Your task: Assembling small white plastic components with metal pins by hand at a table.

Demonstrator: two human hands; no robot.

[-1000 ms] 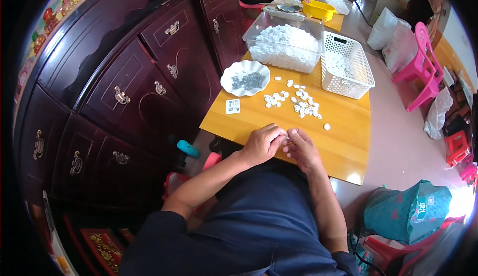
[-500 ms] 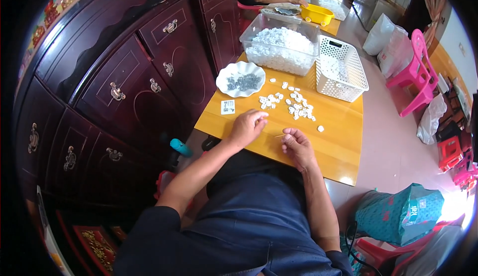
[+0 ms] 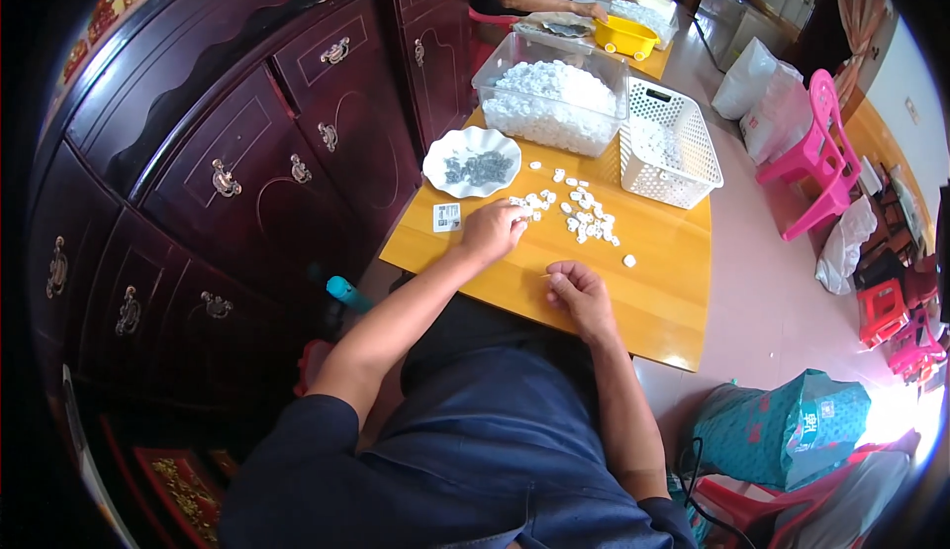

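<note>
The left hand reaches to small white plastic pieces scattered on the wooden table, its finger grip unclear, while the right hand pinches a thin yellowish stick.

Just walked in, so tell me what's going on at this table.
Someone at a wooden table is handling small white pieces. Their left hand is at the near left edge of the scatter; whether it grips one is unclear. Their right hand pinches a thin pale item, too small to identify. Beyond are a scalloped dish of grey bits, a heaped clear bin and a white basket. Farther back, a co-worker's hand is at a yellow tub.
</note>
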